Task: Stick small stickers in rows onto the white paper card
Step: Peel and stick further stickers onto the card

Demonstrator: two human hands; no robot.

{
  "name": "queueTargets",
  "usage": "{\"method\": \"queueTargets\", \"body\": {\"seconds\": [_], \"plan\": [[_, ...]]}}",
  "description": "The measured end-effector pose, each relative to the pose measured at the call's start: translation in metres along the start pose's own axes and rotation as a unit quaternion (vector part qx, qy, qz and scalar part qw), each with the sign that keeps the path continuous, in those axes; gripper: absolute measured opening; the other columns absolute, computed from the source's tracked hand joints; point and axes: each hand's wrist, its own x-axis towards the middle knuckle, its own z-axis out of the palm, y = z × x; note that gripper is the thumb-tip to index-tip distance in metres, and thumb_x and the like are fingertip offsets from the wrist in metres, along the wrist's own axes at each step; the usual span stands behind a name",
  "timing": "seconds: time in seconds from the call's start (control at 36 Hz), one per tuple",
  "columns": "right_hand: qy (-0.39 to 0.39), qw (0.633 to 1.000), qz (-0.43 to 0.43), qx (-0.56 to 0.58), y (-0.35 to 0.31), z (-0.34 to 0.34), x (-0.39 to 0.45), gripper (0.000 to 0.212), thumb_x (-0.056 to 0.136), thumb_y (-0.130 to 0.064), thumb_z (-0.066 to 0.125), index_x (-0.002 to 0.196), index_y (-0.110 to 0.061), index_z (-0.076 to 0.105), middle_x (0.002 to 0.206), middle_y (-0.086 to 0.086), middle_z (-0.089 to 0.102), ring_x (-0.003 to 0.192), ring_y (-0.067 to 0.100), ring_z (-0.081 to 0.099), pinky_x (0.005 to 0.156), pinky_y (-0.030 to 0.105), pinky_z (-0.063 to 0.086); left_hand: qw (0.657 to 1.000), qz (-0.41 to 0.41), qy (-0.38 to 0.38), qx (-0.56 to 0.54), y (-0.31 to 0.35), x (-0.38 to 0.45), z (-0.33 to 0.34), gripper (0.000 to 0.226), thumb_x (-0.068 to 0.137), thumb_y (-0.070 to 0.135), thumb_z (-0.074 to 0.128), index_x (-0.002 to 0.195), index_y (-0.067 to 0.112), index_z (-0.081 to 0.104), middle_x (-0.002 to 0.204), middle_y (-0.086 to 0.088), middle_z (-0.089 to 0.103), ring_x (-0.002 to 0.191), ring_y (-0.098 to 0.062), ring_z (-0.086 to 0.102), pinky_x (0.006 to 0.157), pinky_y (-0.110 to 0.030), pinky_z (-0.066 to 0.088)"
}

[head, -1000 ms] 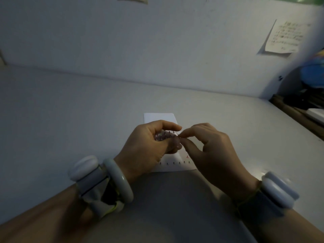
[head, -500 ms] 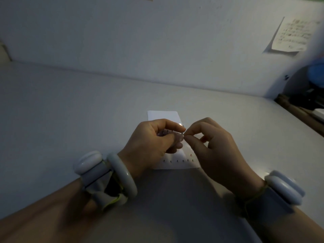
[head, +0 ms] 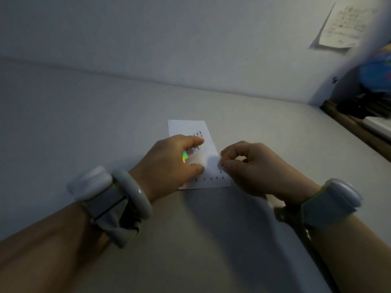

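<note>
The white paper card (head: 209, 151) lies on the pale table, with small dark stickers in a row along its near edge and a few near its far end. My left hand (head: 169, 163) rests over the card's left side and holds a shiny holographic sticker sheet (head: 189, 154) between thumb and fingers. My right hand (head: 251, 166) sits at the card's right edge, its thumb and forefinger pinched together over a tiny dark sticker (head: 222, 165) just above the card; the sticker is barely visible.
A handwritten note (head: 344, 26) hangs on the wall at the upper right. A dark shelf with clutter (head: 368, 106) borders the table's right side. Both wrists wear white bands.
My right hand has pulled away from the sticker sheet and dropped to the card's right edge. My left hand has lowered with the sheet, which now flashes rainbow colours.
</note>
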Motion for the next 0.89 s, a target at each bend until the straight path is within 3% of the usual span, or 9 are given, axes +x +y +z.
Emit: {"method": "queueTargets", "body": {"seconds": [0.19,0.42,0.67,0.81,0.89], "plan": [[-0.018,0.999,-0.038,-0.017,0.004,0.006,0.004,0.009,0.082,-0.018,0.062,0.081,-0.015,0.071,0.105,-0.008,0.059,0.09,0.004,0.058,0.073,0.003,0.038,0.998,0.012,-0.038,0.054,-0.006,0.002,0.0,0.064,0.078,0.027,0.069,0.137,0.024,0.044,0.14,0.007,0.046,0.125,-0.008,0.043,0.09,-0.004,0.021],[-0.017,0.998,-0.056,-0.025,0.005,0.008,0.006,0.008,0.082,-0.014,0.063,0.082,-0.013,0.072,0.105,-0.008,0.059,0.088,-0.003,0.055,0.069,-0.006,0.031,0.997,0.008,-0.051,0.051,-0.007,0.003,0.0,0.064,0.077,0.029,0.07,0.136,0.024,0.045,0.138,0.007,0.048,0.122,-0.008,0.046,0.093,-0.008,0.026],[-0.013,0.996,-0.069,-0.054,0.004,0.009,0.006,0.009,0.083,-0.016,0.063,0.083,-0.014,0.072,0.108,-0.008,0.057,0.094,0.002,0.049,0.069,-0.009,0.025,0.997,0.005,-0.058,0.054,-0.007,0.003,-0.001,0.063,0.078,0.03,0.069,0.136,0.025,0.045,0.139,0.007,0.047,0.123,-0.009,0.045,0.098,-0.014,0.028],[-0.006,0.995,-0.074,-0.063,0.004,0.011,0.006,0.009,0.083,-0.017,0.063,0.082,-0.015,0.072,0.107,-0.008,0.057,0.099,0.006,0.049,0.071,-0.007,0.026,0.997,0.003,-0.059,0.055,-0.008,0.003,-0.001,0.063,0.078,0.03,0.069,0.136,0.025,0.045,0.139,0.007,0.047,0.123,-0.009,0.046,0.098,-0.013,0.028],[-0.009,0.995,-0.072,-0.066,0.004,0.011,0.006,0.009,0.084,-0.019,0.063,0.081,-0.018,0.071,0.108,-0.011,0.056,0.103,0.007,0.048,0.079,0.011,0.033,0.997,0.0,-0.059,0.05,-0.007,0.003,-0.001,0.063,0.077,0.03,0.07,0.136,0.025,0.046,0.139,0.006,0.047,0.122,-0.008,0.047,0.097,-0.013,0.029]]}}
